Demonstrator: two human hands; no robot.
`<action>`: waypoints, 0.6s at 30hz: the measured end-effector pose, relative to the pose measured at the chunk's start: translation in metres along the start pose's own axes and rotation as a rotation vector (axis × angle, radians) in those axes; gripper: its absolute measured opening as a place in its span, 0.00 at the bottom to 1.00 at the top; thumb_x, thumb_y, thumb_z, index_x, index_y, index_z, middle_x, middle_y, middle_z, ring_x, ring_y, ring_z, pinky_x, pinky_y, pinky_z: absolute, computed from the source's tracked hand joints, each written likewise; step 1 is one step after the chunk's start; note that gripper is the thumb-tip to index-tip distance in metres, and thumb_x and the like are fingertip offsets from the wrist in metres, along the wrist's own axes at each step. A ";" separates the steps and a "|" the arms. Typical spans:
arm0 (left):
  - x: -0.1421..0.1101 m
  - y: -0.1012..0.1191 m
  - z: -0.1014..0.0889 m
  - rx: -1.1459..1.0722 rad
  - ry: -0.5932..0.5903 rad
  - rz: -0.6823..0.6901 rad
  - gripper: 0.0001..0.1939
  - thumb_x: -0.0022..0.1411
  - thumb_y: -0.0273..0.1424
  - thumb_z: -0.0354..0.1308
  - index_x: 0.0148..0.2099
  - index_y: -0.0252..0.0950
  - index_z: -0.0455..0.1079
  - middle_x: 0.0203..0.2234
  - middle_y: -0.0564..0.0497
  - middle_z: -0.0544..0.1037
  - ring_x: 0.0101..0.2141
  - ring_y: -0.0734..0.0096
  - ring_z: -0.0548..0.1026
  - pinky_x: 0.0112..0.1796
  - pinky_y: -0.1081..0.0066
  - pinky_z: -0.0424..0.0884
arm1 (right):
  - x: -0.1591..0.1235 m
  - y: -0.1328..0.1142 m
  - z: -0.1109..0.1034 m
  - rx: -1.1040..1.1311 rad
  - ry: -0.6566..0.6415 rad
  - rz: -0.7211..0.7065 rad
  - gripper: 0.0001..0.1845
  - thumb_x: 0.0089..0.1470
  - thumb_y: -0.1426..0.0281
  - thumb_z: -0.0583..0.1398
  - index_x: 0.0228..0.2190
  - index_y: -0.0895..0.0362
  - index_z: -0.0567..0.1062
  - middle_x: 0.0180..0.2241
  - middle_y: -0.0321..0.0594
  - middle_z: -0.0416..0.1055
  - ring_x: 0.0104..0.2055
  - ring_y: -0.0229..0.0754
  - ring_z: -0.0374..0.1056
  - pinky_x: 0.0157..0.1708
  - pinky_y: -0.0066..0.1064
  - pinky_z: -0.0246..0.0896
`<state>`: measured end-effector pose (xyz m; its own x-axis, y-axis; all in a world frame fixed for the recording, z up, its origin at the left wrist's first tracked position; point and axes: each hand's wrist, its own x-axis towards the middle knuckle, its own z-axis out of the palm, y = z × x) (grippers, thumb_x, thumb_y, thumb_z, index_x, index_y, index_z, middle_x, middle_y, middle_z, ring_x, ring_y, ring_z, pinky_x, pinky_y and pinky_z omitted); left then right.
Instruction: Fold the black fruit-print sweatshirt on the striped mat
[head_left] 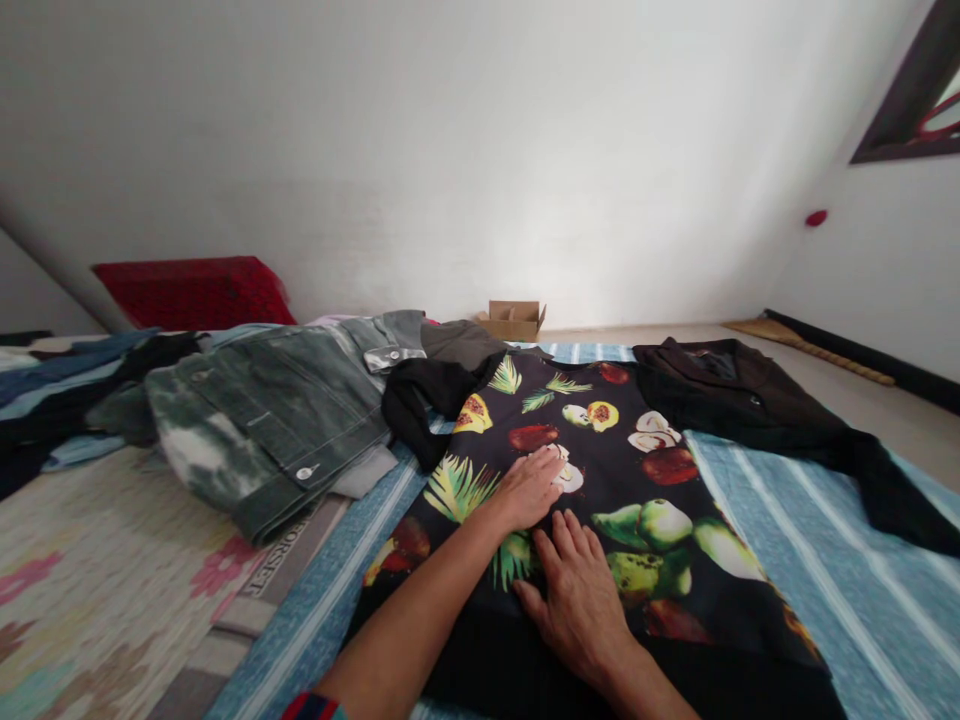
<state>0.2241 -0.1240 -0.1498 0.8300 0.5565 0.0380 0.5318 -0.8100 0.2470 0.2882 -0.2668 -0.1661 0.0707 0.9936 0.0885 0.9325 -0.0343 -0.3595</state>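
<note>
Left hand (521,490): I have it pressed flat on the black fruit-print garment (622,480), near its middle, with the fingers (551,465) open and holding nothing

Right hand (577,610): I have it palm-down on the same garment, just below my left hand, with the fingers (570,545) splayed and no cloth pinched

Under the garment: a blue-and-white striped cloth (825,570), with the garment spread flat on it

Left of the garment: a green tie-dyed denim jacket (262,420), with a bunched black sleeve (427,400) touching the garment's edge

Right of the garment: a dark brown jacket (750,400), touching it

Beyond the garment: an open cardboard box (514,320) by the white wall (480,150)
</note>
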 end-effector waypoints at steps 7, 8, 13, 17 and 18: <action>-0.002 -0.006 0.019 0.115 -0.014 -0.047 0.25 0.65 0.36 0.42 0.63 0.39 0.50 0.63 0.48 0.50 0.62 0.63 0.47 0.57 0.55 0.43 | 0.001 -0.001 0.000 0.040 0.016 0.009 0.30 0.51 0.54 0.55 0.53 0.54 0.67 0.60 0.49 0.54 0.63 0.55 0.44 0.59 0.45 0.37; -0.002 -0.007 0.021 0.136 -0.009 -0.043 0.25 0.65 0.37 0.41 0.63 0.39 0.50 0.63 0.48 0.51 0.62 0.64 0.47 0.57 0.56 0.44 | 0.001 -0.001 0.000 0.042 0.015 0.010 0.30 0.51 0.54 0.55 0.53 0.54 0.67 0.60 0.50 0.54 0.63 0.55 0.44 0.59 0.45 0.37; -0.002 -0.008 0.021 0.202 -0.001 -0.028 0.25 0.66 0.38 0.40 0.63 0.41 0.49 0.63 0.49 0.51 0.62 0.64 0.46 0.57 0.56 0.44 | 0.000 -0.001 -0.002 0.051 0.002 0.011 0.31 0.51 0.54 0.55 0.54 0.54 0.66 0.60 0.50 0.53 0.63 0.55 0.43 0.59 0.46 0.36; -0.002 -0.010 0.019 0.229 -0.033 -0.082 0.28 0.65 0.43 0.40 0.64 0.40 0.48 0.64 0.46 0.47 0.62 0.58 0.42 0.56 0.49 0.42 | 0.000 -0.001 -0.001 0.054 -0.012 0.012 0.31 0.51 0.54 0.55 0.54 0.54 0.66 0.60 0.50 0.52 0.63 0.55 0.43 0.59 0.46 0.36; -0.002 -0.011 0.019 0.228 -0.040 -0.103 0.29 0.64 0.45 0.40 0.64 0.40 0.47 0.64 0.45 0.46 0.63 0.57 0.41 0.56 0.48 0.42 | 0.000 -0.001 0.000 0.055 -0.015 0.015 0.31 0.51 0.54 0.55 0.54 0.54 0.66 0.60 0.50 0.52 0.63 0.55 0.43 0.59 0.46 0.36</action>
<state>0.2199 -0.1203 -0.1712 0.7729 0.6343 -0.0160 0.6345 -0.7726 0.0230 0.2871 -0.2669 -0.1656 0.0789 0.9945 0.0684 0.9107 -0.0440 -0.4108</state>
